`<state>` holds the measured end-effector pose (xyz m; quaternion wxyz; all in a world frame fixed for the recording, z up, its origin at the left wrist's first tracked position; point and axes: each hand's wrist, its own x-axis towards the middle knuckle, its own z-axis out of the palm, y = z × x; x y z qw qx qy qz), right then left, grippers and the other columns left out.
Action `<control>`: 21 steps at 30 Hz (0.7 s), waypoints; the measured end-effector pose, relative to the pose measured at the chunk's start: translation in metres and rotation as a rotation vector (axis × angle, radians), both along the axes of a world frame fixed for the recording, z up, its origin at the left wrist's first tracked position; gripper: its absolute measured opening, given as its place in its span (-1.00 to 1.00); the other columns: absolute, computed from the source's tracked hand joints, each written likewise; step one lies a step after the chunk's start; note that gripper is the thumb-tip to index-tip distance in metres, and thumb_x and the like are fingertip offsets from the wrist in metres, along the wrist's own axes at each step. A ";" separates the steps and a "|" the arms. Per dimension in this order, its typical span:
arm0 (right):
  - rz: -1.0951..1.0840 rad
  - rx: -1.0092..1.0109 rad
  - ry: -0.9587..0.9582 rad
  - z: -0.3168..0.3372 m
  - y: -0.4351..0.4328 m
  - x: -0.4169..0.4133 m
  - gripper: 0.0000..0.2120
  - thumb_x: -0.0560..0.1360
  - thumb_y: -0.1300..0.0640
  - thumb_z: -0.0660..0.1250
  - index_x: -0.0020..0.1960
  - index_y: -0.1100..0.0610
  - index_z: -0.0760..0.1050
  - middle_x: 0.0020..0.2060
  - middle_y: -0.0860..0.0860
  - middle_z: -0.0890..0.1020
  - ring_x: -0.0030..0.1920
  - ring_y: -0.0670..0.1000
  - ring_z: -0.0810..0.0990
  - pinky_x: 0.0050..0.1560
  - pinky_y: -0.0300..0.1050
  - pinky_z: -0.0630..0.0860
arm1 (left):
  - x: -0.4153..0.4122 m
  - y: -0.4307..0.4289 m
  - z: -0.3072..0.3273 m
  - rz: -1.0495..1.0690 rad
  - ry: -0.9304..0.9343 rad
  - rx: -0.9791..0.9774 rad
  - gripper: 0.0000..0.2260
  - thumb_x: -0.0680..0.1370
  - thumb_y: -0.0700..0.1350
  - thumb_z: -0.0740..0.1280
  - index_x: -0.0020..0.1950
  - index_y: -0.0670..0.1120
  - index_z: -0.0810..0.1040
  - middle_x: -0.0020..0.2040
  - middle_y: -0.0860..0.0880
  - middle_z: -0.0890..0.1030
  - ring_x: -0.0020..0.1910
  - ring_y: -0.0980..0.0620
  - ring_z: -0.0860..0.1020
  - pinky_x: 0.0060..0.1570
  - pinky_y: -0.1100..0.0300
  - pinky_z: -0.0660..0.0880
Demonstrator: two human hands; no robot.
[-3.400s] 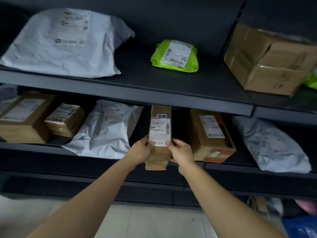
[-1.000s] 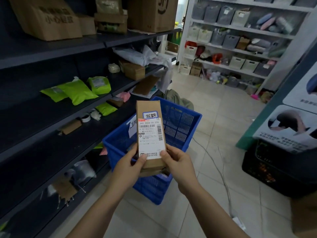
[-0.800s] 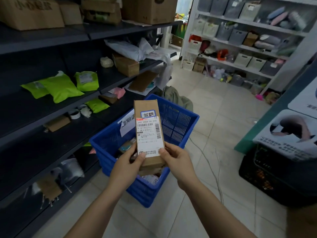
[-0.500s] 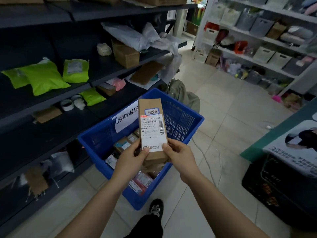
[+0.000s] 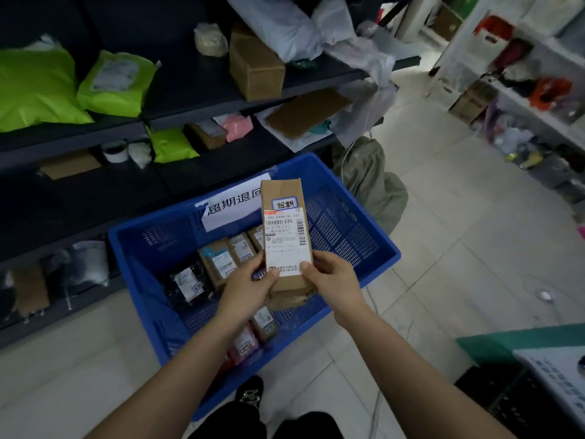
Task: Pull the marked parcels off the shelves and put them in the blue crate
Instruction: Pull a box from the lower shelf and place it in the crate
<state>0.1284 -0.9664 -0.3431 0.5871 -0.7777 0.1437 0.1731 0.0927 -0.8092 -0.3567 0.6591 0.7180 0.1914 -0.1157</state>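
1. The left hand [image 5: 245, 288] and right hand [image 5: 332, 278] both gripped the lower end of a narrow brown parcel [image 5: 285, 229].
2. The parcel stood upright above the blue crate [image 5: 384, 248], label facing the camera.
3. Small packages [image 5: 218, 261] lay inside the crate.

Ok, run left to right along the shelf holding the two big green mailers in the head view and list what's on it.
large green mailer → labelled green mailer → white wrapped bundle → cardboard box
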 end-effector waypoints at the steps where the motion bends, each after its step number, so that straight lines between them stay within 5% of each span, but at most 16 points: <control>1: 0.013 0.001 0.022 -0.007 -0.005 0.011 -0.69 0.50 0.22 0.39 0.24 0.14 0.53 0.05 0.00 0.67 0.04 -0.02 0.65 0.09 0.03 0.61 | 0.009 -0.005 -0.007 0.017 0.017 0.014 -0.58 0.57 -0.10 0.33 0.42 0.08 0.41 0.28 0.07 0.53 0.20 0.03 0.53 0.22 -0.04 0.50; 8: 0.217 -0.086 0.125 -0.079 -0.036 0.091 -0.72 0.52 0.25 0.35 0.22 0.11 0.58 0.07 -0.02 0.68 0.05 -0.01 0.65 0.14 0.03 0.59 | 0.067 -0.044 -0.069 0.151 0.159 0.011 -0.58 0.52 -0.12 0.40 0.38 0.00 0.47 0.30 0.01 0.55 0.20 0.06 0.53 0.25 0.06 0.48; 12: 0.339 -0.149 0.188 -0.125 -0.055 0.129 -0.73 0.50 0.27 0.36 0.18 0.11 0.60 0.06 -0.03 0.67 0.04 -0.01 0.64 0.12 -0.02 0.58 | 0.093 -0.069 -0.110 0.211 0.244 0.071 -0.57 0.53 -0.15 0.39 0.39 0.01 0.45 0.25 0.10 0.53 0.13 0.16 0.49 0.04 0.31 0.39; 21: 0.503 -0.184 0.350 -0.245 -0.074 0.175 -0.65 0.50 0.36 0.34 0.23 0.10 0.56 0.06 -0.05 0.63 0.05 -0.04 0.61 0.13 -0.16 0.54 | 0.116 -0.106 -0.235 0.337 0.468 0.078 -0.67 0.46 -0.20 0.45 0.21 -0.01 0.61 0.06 0.05 0.66 -0.01 0.05 0.62 0.08 0.09 0.57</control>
